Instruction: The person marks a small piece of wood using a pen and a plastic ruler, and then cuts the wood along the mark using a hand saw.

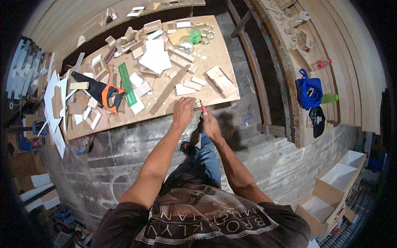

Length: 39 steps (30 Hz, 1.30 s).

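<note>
My left hand [184,109] is at the front edge of the wooden work table [165,108], its fingers closed and pressed down. Whatever they pinch is too small to make out. Just right of it, my right hand [211,125] grips a slim red-handled tool [203,109] with a thin dark tip, pointing up toward the table edge. Its exact kind does not show. Close beyond my hands lie small pale wood blocks [191,85] and a long brown strip [170,90]. To their right a board piece [221,81] rests near the table corner.
A handsaw with an orange and black handle [111,97], a green ruler-like strip [125,83], white panels [155,58] and many offcuts crowd the table. A green container [194,36] stands at the back. Right are a blue bag [310,91] and white-lined wooden boxes [339,177].
</note>
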### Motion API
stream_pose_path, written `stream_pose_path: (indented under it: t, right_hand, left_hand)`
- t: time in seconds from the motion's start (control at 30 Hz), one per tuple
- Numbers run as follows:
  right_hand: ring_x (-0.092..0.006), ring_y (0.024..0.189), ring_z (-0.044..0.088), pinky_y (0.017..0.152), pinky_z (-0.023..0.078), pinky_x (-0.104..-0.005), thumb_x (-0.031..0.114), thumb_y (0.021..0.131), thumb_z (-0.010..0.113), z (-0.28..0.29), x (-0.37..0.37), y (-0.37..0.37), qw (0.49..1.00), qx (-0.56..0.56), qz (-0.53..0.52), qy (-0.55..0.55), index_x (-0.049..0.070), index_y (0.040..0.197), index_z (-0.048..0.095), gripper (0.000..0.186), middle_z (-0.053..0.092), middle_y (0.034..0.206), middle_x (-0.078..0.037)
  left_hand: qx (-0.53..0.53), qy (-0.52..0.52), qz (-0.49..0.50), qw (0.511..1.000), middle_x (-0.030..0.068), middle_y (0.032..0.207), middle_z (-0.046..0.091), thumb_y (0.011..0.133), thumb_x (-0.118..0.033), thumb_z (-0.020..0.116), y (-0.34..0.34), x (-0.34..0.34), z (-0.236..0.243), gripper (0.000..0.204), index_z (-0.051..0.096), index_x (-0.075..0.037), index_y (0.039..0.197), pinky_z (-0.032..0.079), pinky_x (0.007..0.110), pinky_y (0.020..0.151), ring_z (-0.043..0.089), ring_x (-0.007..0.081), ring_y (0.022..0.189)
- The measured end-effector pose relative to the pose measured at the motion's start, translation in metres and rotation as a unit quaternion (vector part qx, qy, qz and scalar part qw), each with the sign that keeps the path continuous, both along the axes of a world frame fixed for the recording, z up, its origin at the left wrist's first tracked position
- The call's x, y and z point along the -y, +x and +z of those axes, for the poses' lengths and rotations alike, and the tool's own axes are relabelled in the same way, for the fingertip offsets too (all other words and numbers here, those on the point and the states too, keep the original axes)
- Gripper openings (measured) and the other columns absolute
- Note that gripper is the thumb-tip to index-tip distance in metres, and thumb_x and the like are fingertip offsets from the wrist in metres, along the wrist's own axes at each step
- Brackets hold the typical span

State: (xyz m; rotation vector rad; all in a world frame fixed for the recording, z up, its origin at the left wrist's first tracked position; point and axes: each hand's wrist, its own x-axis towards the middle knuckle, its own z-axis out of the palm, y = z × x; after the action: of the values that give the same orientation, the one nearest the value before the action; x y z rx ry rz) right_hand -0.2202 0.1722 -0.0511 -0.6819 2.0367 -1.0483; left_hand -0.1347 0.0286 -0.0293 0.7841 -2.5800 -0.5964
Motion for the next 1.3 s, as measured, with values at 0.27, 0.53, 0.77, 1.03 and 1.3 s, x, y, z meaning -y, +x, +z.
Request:
stream_pose_path:
  t: [0.27,0.53,0.77,1.03,1.3]
  right_hand:
    - [-0.0451,0.089,0.056,0.084,0.042,-0.0501,0.034,0.107,0.034,-0.014,-0.001,0.000,0.997,-0.049,0.015,-0.059,-0.003,0.111,0.057,0.044,0.060,0.090,-0.028]
    - [-0.0456,0.087,0.054,0.083,0.042,-0.0516,0.028,0.106,0.039,-0.007,0.004,0.000,0.998,-0.057,0.033,-0.001,-0.004,0.110,0.058,0.038,0.058,0.087,-0.029]
    - [-0.0370,0.072,0.058,0.067,0.046,-0.0457,0.047,0.106,0.032,-0.028,-0.001,-0.001,0.998,-0.057,0.000,-0.011,-0.003,0.098,0.056,0.056,0.059,0.077,-0.020]
    - [-0.0343,0.076,0.054,0.075,0.043,-0.0436,0.046,0.106,0.031,-0.025,0.001,0.008,0.998,0.048,-0.044,-0.007,-0.003,0.097,0.058,0.057,0.057,0.080,-0.019]
    - [-0.0351,0.078,0.058,0.075,0.046,-0.0458,0.044,0.106,0.032,-0.013,0.007,0.003,0.999,-0.039,-0.018,-0.028,-0.003,0.099,0.057,0.054,0.059,0.081,-0.021]
  left_hand:
    - [0.012,0.013,-0.008,1.000,0.0081,0.098,0.068,0.082,-0.005,0.062,-0.002,0.002,0.005,0.021,0.070,-0.005,0.102,0.049,0.044,0.081,0.062,0.0292,0.096]
    - [0.002,-0.019,-0.012,1.000,0.0077,0.096,0.067,0.080,-0.002,0.061,0.000,0.002,-0.003,0.024,0.070,-0.006,0.102,0.049,0.043,0.079,0.062,0.0286,0.094]
    - [-0.003,0.045,-0.022,0.999,0.0105,0.095,0.066,0.080,-0.002,0.062,0.000,0.016,-0.007,0.023,0.069,-0.005,0.101,0.051,0.045,0.081,0.063,0.0314,0.096]
    - [-0.017,0.048,-0.025,0.998,0.0119,0.099,0.068,0.083,-0.003,0.059,0.000,0.016,-0.003,0.023,0.070,-0.003,0.103,0.051,0.045,0.083,0.062,0.0334,0.098]
    - [0.001,0.023,-0.028,0.999,0.0080,0.097,0.069,0.082,-0.004,0.061,0.000,0.012,-0.005,0.022,0.070,-0.006,0.102,0.049,0.045,0.078,0.063,0.0293,0.096]
